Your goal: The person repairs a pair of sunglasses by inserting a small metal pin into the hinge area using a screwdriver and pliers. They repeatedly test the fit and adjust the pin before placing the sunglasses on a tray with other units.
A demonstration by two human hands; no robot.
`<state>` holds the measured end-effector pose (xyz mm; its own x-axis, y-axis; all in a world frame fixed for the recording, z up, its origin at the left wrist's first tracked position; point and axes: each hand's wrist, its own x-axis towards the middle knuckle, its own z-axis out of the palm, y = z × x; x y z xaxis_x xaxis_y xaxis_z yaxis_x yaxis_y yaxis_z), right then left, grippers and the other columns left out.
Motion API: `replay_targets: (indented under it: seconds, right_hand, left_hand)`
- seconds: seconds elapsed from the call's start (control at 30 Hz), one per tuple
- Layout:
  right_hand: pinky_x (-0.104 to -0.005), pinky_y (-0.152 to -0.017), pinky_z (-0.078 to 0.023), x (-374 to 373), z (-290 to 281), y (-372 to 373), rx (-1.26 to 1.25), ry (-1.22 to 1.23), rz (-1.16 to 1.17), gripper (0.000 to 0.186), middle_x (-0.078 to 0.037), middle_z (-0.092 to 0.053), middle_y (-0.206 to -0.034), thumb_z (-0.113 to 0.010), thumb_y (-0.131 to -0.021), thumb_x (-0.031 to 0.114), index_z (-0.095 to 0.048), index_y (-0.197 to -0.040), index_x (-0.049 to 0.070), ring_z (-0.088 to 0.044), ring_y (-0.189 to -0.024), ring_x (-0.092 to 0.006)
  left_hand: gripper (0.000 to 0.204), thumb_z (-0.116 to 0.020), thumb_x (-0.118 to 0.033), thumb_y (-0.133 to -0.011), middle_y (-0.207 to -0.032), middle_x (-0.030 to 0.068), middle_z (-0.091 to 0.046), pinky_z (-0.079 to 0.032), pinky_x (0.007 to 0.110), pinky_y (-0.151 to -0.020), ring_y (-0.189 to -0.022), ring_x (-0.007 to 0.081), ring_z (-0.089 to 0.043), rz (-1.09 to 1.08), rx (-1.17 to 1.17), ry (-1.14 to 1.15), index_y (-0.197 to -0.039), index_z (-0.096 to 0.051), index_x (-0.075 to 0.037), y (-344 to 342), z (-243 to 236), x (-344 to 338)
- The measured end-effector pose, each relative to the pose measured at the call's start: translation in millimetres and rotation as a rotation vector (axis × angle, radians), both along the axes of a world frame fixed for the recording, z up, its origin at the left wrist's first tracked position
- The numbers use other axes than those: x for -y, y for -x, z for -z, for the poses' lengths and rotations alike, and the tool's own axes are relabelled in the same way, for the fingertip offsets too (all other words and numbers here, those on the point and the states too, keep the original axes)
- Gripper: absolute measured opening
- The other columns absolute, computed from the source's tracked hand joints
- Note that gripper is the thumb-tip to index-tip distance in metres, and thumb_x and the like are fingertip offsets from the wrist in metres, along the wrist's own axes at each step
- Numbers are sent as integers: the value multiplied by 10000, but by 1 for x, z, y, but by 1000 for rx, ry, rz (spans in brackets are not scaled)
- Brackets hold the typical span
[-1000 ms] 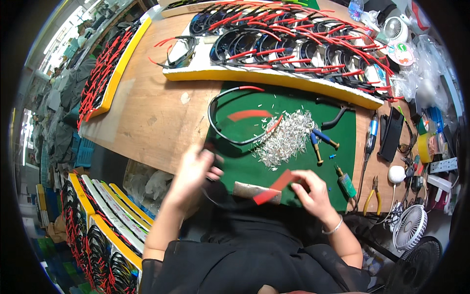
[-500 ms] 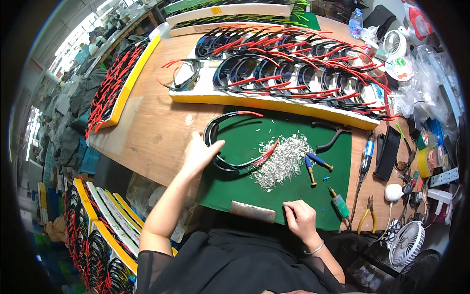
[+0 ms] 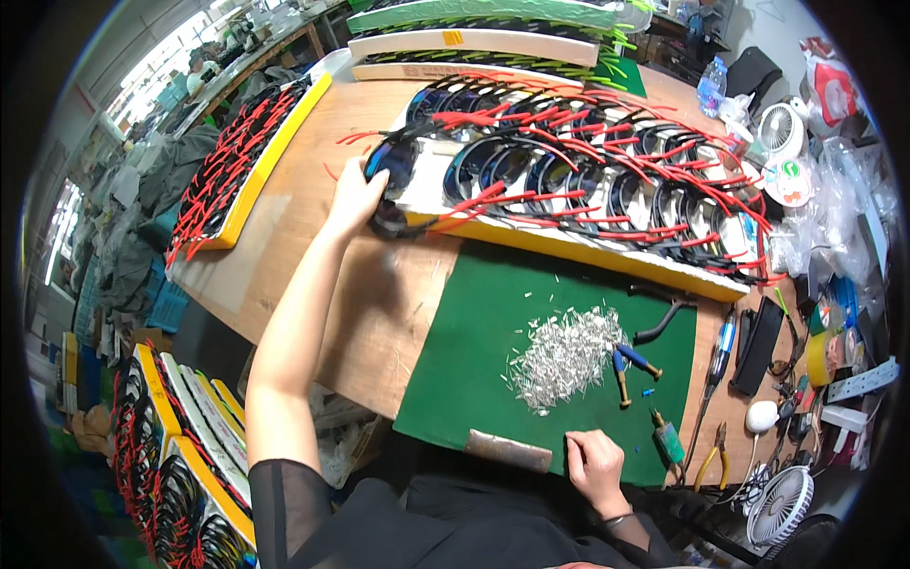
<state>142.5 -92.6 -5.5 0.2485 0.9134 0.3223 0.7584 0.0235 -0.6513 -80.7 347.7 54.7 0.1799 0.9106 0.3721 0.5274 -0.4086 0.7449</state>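
Note:
My left hand (image 3: 355, 196) reaches to the left end of a long white and yellow foam tray (image 3: 569, 248). Its fingers close round a pair of wraparound sunglasses (image 3: 396, 163) with dark lenses and a black frame, at the tray's end. Whether the glasses rest fully on the foam cannot be told. More such sunglasses (image 3: 550, 175) with red temple tips stand in rows along the tray. My right hand (image 3: 595, 465) lies loosely curled at the front edge of a green mat (image 3: 474, 379), with nothing visible in it, beside a worn metal bar (image 3: 509, 450).
A heap of small whitish pieces (image 3: 567, 360) covers the mat's middle. Right of it lie blue-handled tools (image 3: 623, 379), a green-handled tool (image 3: 667, 436) and yellow-handled pliers (image 3: 713, 457). Another filled tray (image 3: 275, 161) stands left; stacked trays (image 3: 474, 43) are behind. Fans, cables and bags crowd the right.
My left hand has carried the sunglasses from above the mat up and left to the tray's end. My right hand stays curled at the mat's edge. The whole view has shifted.

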Motion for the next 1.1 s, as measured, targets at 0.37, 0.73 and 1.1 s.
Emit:
replay_targets:
  seconds: [0.37,0.73,1.1]
  right_hand:
    - [-319,-473,-431,-2,3,3,86,44,120,120,-78,-561,-632,-612,-670,1,-594,-777,52,-544,-526,-244]
    - [-315,-479,-414,-2,7,5,64,11,118,96,-92,-562,-646,-590,-687,-10,-596,-774,31,-526,-524,-241]
    - [-326,-494,-437,-3,3,6,79,-23,116,98,-81,-558,-646,-610,-680,7,-596,-765,54,-549,-549,-246]
  left_hand:
    - [376,-597,-201,-735,-967,185,-595,-461,396,-804,-918,319,-576,-30,-582,-52,-1065,-538,-30,-87,14,-67]
    - [312,-513,-268,-816,-930,227,-548,-438,447,-768,-877,369,-541,-164,-415,-342,-935,-542,18,-58,25,-67]
    - [310,-519,-323,-828,-878,180,-623,-463,427,-748,-846,333,-601,-38,-811,16,-891,-594,-29,-37,20,-42]
